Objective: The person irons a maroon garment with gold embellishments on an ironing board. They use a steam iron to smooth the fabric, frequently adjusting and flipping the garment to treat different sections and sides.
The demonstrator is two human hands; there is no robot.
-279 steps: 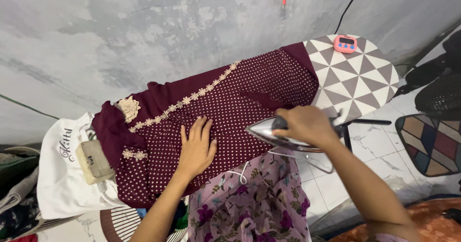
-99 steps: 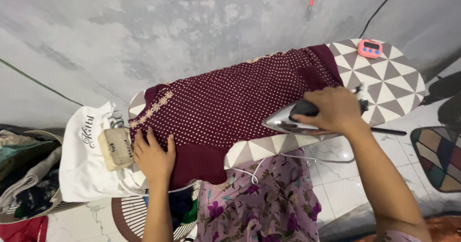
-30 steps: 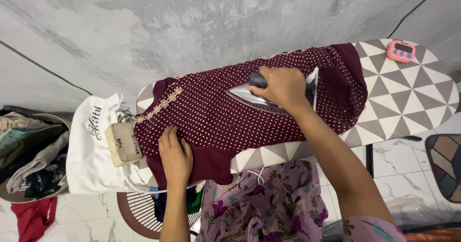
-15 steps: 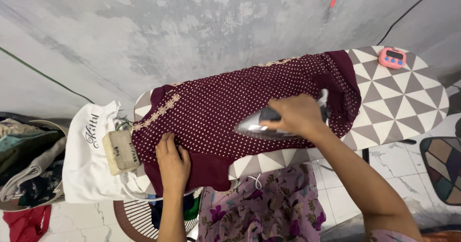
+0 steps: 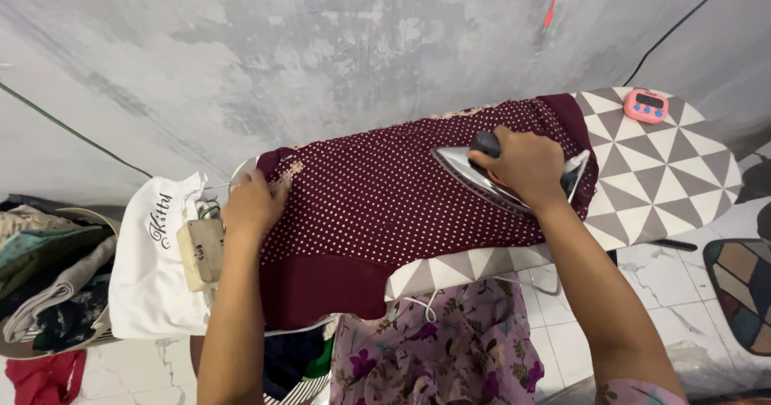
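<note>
Head view: the iron is gripped by its handle in the closed right hand at 2 o'clock on the dotted maroon garment, which is spread across the ironing board. The left hand, fingers spread, is pressed flat on the garment's 9 o'clock end.

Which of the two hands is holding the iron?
The right hand grips the iron on the maroon dotted garment. The left hand lies flat on the cloth's far-left end.
</note>
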